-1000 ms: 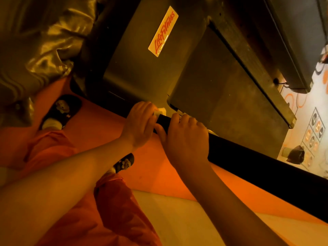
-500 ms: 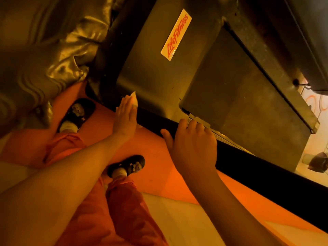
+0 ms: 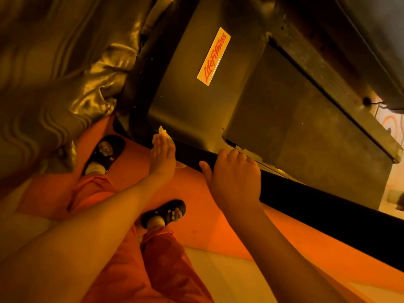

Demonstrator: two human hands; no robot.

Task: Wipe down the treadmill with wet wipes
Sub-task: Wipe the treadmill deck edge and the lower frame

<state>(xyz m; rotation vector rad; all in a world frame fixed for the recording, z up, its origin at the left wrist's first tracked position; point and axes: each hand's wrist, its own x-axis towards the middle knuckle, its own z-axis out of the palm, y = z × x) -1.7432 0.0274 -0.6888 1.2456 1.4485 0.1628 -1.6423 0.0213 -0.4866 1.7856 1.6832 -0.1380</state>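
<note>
The treadmill (image 3: 192,99) fills the upper middle, with a dark motor cover bearing a yellow Life Fitness sticker (image 3: 213,56) and a black side rail (image 3: 306,197) running down to the right. My left hand (image 3: 162,155) lies flat with straight fingers against the rail's near end, pressing a pale wet wipe (image 3: 162,131) whose edge shows past the fingertips. My right hand (image 3: 235,176) grips the rail further right, fingers curled over its top and thumb on the near side.
My legs in orange trousers and black slippers (image 3: 105,153) (image 3: 165,213) stand on an orange mat (image 3: 203,232) beside the treadmill. A shiny golden curtain (image 3: 61,73) hangs at the left. The dark belt (image 3: 306,127) lies to the right of the cover.
My left hand slid left along the rail away from the right hand and flattened out on the wipe. The right hand kept its grip on the rail. The view shifted slightly.
</note>
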